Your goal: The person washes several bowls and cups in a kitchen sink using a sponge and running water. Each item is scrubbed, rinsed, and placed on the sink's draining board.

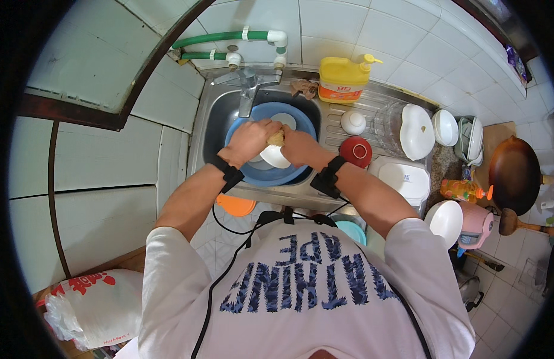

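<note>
A blue plastic basin (309,117) stands inside the steel sink (210,107), below the faucet (248,96). Over it, my left hand (252,140) and my right hand (301,147) meet at a tan scrubbing pad (276,137). Which hand grips the pad, or whether both do, cannot be told. A white bowl (276,157) lies just under the pad, its near side beside my right fingers; the contact is partly hidden. Behind my hands a pale round dish (284,120) shows in the basin, and more pale dishware lies low in it.
On the ribbed drainboard right of the sink are a yellow detergent jug (344,80), a white cup (353,122), a red bowl (355,151), a clear glass bowl (387,128) and white dishes (402,179). A brown cloth (304,89) lies behind the basin. Farther right stands a wok (514,175).
</note>
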Action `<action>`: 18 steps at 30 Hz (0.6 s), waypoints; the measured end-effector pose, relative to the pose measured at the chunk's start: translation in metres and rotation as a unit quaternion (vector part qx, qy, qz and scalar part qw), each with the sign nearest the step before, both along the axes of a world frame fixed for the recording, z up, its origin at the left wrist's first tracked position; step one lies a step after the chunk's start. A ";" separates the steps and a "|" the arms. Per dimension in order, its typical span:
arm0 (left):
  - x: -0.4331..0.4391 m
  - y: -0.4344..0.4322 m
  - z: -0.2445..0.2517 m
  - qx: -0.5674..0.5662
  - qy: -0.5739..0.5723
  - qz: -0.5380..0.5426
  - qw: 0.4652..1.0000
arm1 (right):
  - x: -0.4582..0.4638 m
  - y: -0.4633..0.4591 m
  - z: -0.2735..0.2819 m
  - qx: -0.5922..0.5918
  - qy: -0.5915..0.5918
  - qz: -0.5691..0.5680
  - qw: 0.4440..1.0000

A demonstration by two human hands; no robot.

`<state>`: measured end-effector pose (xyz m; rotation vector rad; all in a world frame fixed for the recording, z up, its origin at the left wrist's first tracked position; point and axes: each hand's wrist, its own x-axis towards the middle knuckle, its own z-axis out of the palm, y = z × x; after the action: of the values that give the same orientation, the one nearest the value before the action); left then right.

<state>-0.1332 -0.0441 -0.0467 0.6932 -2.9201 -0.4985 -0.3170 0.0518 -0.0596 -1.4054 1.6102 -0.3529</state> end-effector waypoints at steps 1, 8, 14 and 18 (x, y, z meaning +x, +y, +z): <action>-0.003 0.000 0.005 0.006 0.030 0.023 0.999 | -0.002 -0.004 0.004 0.025 -0.017 -0.003 1.000; 0.005 0.030 0.036 0.026 0.330 0.269 0.905 | -0.014 0.006 0.007 0.111 -0.469 -0.240 0.842; -0.009 0.054 0.017 -0.097 0.101 0.210 0.968 | 0.028 -0.001 -0.024 -0.046 -0.352 -0.261 0.898; -0.016 0.042 -0.016 0.168 0.123 0.325 0.923 | 0.032 -0.007 -0.047 -0.098 -0.284 -0.266 0.916</action>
<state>-0.1489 -0.0023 -0.0631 1.4400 -2.1967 -0.9167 -0.2846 0.0446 -0.1063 -0.8522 1.4541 -1.1593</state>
